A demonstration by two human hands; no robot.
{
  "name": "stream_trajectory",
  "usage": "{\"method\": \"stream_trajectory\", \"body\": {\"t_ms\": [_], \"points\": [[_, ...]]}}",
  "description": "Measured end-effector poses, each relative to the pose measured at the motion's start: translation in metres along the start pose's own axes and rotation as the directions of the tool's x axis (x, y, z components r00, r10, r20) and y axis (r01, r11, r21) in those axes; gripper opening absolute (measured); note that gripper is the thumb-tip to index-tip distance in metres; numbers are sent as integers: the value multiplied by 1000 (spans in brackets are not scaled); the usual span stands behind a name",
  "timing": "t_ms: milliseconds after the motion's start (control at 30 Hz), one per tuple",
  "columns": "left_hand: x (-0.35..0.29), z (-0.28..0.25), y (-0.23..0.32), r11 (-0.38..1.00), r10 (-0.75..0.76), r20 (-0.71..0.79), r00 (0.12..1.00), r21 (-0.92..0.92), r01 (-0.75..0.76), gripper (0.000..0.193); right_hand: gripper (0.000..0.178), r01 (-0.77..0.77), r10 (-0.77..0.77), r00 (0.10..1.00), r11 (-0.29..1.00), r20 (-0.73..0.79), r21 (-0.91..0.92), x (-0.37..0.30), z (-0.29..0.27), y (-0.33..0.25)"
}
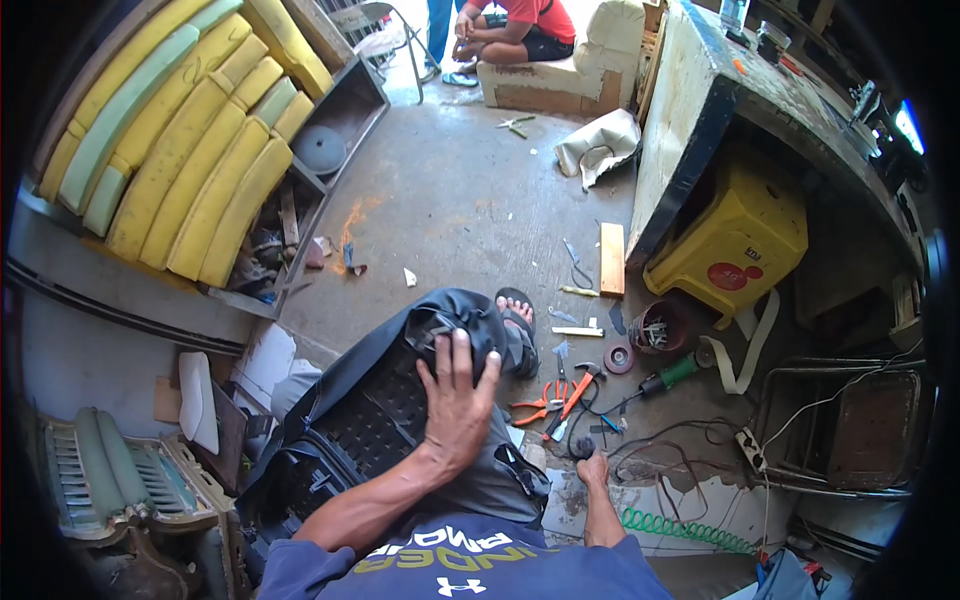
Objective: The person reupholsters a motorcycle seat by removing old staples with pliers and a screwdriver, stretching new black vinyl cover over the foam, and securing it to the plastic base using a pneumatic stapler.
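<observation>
A long motorcycle seat lies upside down across my lap, its ribbed black plastic base facing up and black cover wrapped round the rim. My left hand rests on the seat's far end, fingers stretched and spread over the folded cover edge. Low by the floor on the right, my right hand has its fingers curled at a dark rounded object, whose kind I cannot make out. Just beyond lie a hammer with an orange handle and orange-handled pliers.
A red tub of small pieces, a tape roll and a green-bodied power tool lie right. Cables and a coiled green hose cross the floor. A yellow stool lies under the bench. A person in red sits far off.
</observation>
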State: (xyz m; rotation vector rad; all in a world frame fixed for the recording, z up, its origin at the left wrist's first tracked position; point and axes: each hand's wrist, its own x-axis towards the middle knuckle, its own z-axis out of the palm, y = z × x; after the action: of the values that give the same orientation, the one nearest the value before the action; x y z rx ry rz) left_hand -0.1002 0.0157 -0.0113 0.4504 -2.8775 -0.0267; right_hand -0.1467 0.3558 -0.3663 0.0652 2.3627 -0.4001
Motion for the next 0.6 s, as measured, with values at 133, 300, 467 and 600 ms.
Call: {"method": "stream_trajectory", "body": {"t_ms": [133, 300, 467, 600], "points": [[68, -135, -58, 955, -60, -98, 993, -296, 29, 64, 56, 187, -191, 954, 982, -230, -40, -13, -16, -80], [133, -332, -79, 565, -94, -209, 973, -816, -121, 72, 33, 760, -625, 642, 446, -444, 473, -128, -152, -302], [127, -499, -82, 550, -115, -479, 870, -760, -346, 55, 63, 257, -999, 53, 21, 8, 966, -214, -98, -430], [88, -538, -150, 415, -265, -575, 774, -792, -447, 45, 70, 326, -976, 216, 111, 40, 939, -227, -145, -436]]}}
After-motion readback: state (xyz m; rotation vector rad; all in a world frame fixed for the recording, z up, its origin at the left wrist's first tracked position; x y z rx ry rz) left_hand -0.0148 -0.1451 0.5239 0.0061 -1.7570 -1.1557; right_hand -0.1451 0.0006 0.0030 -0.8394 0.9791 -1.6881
